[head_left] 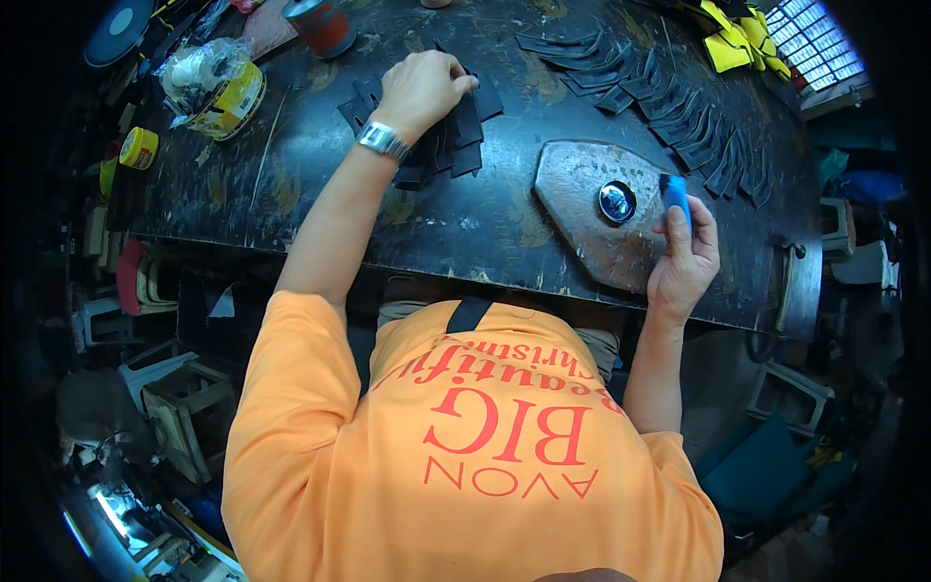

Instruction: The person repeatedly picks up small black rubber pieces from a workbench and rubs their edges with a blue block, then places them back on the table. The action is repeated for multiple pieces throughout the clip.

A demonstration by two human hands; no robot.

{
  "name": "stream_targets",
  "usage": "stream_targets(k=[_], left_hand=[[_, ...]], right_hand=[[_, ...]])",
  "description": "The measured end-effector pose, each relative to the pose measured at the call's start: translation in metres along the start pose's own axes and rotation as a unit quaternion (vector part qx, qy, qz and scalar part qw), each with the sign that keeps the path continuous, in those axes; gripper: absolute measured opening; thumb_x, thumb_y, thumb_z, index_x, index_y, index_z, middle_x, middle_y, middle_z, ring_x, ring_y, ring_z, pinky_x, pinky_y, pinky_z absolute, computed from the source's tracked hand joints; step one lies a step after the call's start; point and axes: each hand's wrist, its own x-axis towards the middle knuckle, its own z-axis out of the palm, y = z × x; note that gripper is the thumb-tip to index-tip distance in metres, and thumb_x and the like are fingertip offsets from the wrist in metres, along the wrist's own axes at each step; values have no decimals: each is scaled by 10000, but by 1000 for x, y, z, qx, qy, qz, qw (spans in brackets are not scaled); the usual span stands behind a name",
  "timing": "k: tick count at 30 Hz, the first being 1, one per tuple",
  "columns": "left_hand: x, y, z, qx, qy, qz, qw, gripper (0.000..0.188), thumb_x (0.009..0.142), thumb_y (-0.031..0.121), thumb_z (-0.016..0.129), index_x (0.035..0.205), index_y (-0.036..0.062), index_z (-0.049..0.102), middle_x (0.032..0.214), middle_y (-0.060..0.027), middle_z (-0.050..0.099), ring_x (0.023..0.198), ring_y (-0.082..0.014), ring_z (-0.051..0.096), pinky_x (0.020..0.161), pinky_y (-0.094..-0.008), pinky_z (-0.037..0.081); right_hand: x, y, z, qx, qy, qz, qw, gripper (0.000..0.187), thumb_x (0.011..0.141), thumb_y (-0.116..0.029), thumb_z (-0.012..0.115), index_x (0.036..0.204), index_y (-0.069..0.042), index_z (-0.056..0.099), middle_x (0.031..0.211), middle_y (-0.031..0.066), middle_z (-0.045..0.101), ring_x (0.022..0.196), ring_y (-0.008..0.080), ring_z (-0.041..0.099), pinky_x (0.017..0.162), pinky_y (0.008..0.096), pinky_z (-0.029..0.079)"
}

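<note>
My left hand (423,95), with a metal-banded watch on its wrist, reaches over a loose pile of flat black strips (456,145). Its fingers are pinched on a black strip at the top of the pile, and the fingertips partly hide it. In my right hand (687,257) is a small blue-handled tool (678,197) with a dark tip, held upright between thumb and fingers. Just left of that tool, a small round dish (617,202) with dark, shiny contents sits on a worn angular board (582,175).
Several black strips (693,126) lie overlapping in a curved row at the far right. Yellow pieces (742,44) are heaped beyond them. At the left stand a yellow tub (228,105) with plastic wrap, a small yellow jar (139,148) and a red-grey can (320,27). Stools (790,398) stand below the dark table (291,209).
</note>
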Motion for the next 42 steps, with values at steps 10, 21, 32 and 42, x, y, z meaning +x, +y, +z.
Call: stream_targets(k=[10,21,32,42], left_hand=[[21,-6,22,-336,58,-31,940,256,797,281,729,922,57,730,841,-26,695,776,-150,647,702,-281,504],[-73,64,24,-833,-261,-72,483,140,924,106,568,1054,57,584,951,-31,635,661,5,530,555,-91,427],[-88,65,37,-792,-246,-32,558,205,901,153,615,1080,76,554,962,-70,645,847,-76,611,696,-177,480],[-78,44,15,-717,-194,-38,668,163,859,205,680,928,59,656,864,-15,650,781,-54,621,675,-202,516]], right_hand=[[-28,-17,21,69,-121,104,985,248,856,-40,646,1092,-7,579,1016,91,605,823,154,621,767,272,514],[-25,-4,49,305,-245,271,879,218,873,-102,626,1088,-89,588,1210,147,572,1147,238,529,1004,356,391],[-31,-9,47,67,-337,144,928,168,795,-12,687,961,-25,662,945,64,599,898,139,575,819,259,457],[-35,-11,47,-81,-363,10,928,154,750,2,712,902,-10,689,868,60,626,831,134,580,718,226,443]])
